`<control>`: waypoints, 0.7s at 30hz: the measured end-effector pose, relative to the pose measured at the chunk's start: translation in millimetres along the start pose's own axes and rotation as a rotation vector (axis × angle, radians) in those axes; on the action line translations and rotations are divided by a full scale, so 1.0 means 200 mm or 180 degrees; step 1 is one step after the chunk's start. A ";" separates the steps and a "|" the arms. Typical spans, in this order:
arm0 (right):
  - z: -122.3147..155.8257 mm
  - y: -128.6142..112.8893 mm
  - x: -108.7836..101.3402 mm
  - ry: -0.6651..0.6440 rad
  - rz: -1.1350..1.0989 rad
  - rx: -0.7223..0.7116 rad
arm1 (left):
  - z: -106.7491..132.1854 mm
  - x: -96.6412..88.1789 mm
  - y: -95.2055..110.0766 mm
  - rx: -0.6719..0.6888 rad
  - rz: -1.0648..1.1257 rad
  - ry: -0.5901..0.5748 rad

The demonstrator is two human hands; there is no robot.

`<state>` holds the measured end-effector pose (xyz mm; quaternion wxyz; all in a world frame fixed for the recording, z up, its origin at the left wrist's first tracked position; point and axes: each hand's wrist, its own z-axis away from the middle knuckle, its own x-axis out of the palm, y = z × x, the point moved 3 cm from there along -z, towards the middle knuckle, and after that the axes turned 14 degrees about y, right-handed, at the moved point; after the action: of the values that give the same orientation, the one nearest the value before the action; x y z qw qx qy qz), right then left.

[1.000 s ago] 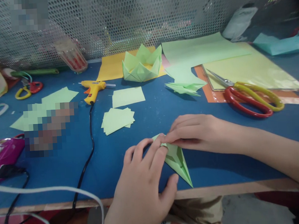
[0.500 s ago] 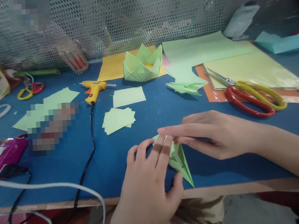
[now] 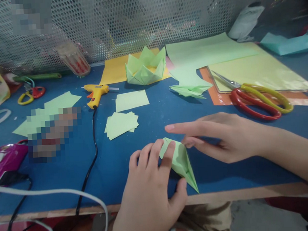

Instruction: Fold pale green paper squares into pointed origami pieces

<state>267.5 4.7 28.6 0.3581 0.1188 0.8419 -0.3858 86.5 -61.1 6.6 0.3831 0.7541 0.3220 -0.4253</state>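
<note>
Left hand (image 3: 150, 188) partly hides folded green paper (image 3: 181, 159).

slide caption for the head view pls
Left grip on a pointed, folded light-green paper piece on a blue tabletop, right grip alongside, index finger extended.

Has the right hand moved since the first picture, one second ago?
Yes. Judged against the large scissors, the right hand has shifted slightly to the right, toward their handles.
</note>
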 end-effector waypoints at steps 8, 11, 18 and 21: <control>-0.08 0.06 -0.01 -0.0270 -0.0021 -0.0142 | 0.00 -0.01 0.01 0.0008 -0.0046 0.0040; -0.09 0.08 0.02 -0.0853 0.0065 0.0060 | 0.00 -0.01 0.01 0.0054 -0.0082 0.0011; -0.07 0.08 0.04 -0.1077 0.0071 0.0340 | -0.01 0.00 0.00 0.0026 -0.0018 -0.0028; -0.06 0.08 0.04 -0.1057 0.0067 0.0373 | -0.01 0.00 0.00 0.0001 -0.0018 -0.0020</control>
<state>263.0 24.4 19.5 0.4888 0.0829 0.7459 -0.4447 86.3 -60.1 7.5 0.3827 0.7520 0.3229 -0.4288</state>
